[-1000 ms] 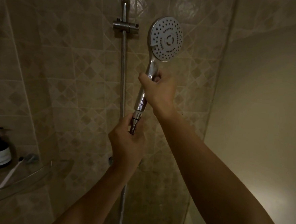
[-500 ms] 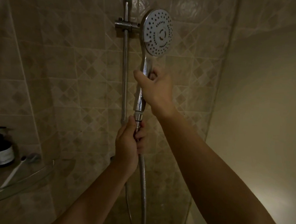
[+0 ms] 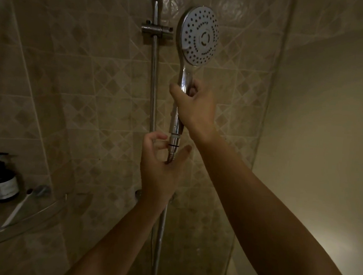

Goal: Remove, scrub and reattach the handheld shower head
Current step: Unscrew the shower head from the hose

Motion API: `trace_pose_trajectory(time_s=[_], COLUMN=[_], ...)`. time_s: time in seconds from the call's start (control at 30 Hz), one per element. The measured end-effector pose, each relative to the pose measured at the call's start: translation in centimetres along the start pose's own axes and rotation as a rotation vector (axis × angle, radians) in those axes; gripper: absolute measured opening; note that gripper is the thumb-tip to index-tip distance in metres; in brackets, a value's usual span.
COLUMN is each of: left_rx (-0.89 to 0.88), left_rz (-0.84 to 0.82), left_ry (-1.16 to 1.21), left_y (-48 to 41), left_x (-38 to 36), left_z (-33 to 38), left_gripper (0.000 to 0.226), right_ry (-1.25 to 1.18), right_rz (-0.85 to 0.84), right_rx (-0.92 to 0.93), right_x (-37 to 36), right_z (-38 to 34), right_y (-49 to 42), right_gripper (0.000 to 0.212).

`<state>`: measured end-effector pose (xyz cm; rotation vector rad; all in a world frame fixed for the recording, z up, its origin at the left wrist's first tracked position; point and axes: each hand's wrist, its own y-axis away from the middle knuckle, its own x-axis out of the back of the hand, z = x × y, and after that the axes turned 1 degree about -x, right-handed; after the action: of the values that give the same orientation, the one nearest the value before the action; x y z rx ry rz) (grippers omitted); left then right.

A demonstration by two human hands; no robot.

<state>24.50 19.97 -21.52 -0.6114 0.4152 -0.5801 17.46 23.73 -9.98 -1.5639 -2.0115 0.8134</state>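
Observation:
The handheld shower head [image 3: 199,36] is upright, its white spray face turned toward me, just right of the empty holder bracket [image 3: 157,30] on the chrome slide bar [image 3: 153,88]. My right hand [image 3: 196,105] grips the chrome handle at its middle. Below it, my left hand [image 3: 161,164] lies loosely around the hose connector [image 3: 173,142]. The thumb sits to the right and the curled fingers to the left, with gaps on both sides. The metal hose [image 3: 161,232] drops down behind that hand.
A tiled shower wall is straight ahead, and a plain wall closes the right side. A glass corner shelf [image 3: 27,215] at lower left carries two dark pump bottles [image 3: 3,180] and a toothbrush [image 3: 17,207].
My left hand has let go of the hose below the connector and spread its fingers. The shower head shifted slightly right, away from the bracket.

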Motion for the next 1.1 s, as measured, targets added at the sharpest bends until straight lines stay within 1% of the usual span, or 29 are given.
trace_pose_trajectory(time_s=[0.03,0.07,0.17,0.27,0.37,0.5,0.67,0.73,0.77,0.8,0.83,0.9,0.93,0.97,1.1], left_rx=[-0.051,-0.064,-0.028,-0.026,0.015,0.038,0.062,0.091,0.097,0.089,0.067,0.016,-0.007,-0.032,-0.092], left_rz=[0.033,0.052,0.068,0.067,0.078,0.040,-0.026,-0.014,0.002,0.023,0.048,0.091,0.113,0.132,0.148], left_ry=[-0.041,-0.036,0.037,0.028,0.013,0.034,0.084,0.111,0.113,0.087,0.030,-0.093,-0.124,-0.136,-0.139], left_y=[0.2,0.3,0.7,0.9,1.3,1.5,1.5,1.4,1.4,1.3,1.3,1.4,1.5,1.5,1.5], left_x=[-0.2,-0.3,-0.3,0.0,0.1,0.2,0.3,0.3,0.3,0.3,0.1,-0.1,-0.2,-0.3,-0.5], left_z=[0.1,0.1,0.1,0.1,0.1,-0.2,-0.2,-0.1,0.0,0.1,0.2,0.4,0.5,0.4,0.1], left_gripper=[0.043,0.038,0.027,0.025,0.018,0.009,0.015,0.017,0.014,0.009,0.012,0.029,0.033,0.034,0.025], right_ry=[-0.001,-0.002,0.001,-0.002,0.002,0.030,0.030,0.027,0.024,0.023,0.023,0.016,0.013,0.014,0.025], right_rz=[0.005,0.008,-0.002,0.011,0.027,0.019,0.017,0.010,0.011,0.014,0.016,0.011,0.006,0.000,-0.007], right_rx=[0.008,0.012,0.003,-0.004,0.001,0.008,0.025,0.025,0.021,0.017,0.016,0.018,0.019,0.018,0.012], right_x=[0.0,0.0,0.1,0.0,-0.1,-0.3,-0.2,-0.1,0.0,0.0,0.0,0.0,0.0,0.0,0.1], right_z=[-0.1,-0.1,-0.1,0.0,0.0,0.0,0.0,0.0,0.0,0.0,0.0,0.0,0.0,0.0,0.1], right_y=[0.1,0.2,0.4,0.6,0.7,0.8,0.8,0.8,0.9,0.9,0.9,1.0,1.1,1.1,1.1], right_gripper=[0.024,0.024,0.022,0.022,0.026,0.026,0.027,0.025,0.025,0.024,0.024,0.023,0.023,0.023,0.025])
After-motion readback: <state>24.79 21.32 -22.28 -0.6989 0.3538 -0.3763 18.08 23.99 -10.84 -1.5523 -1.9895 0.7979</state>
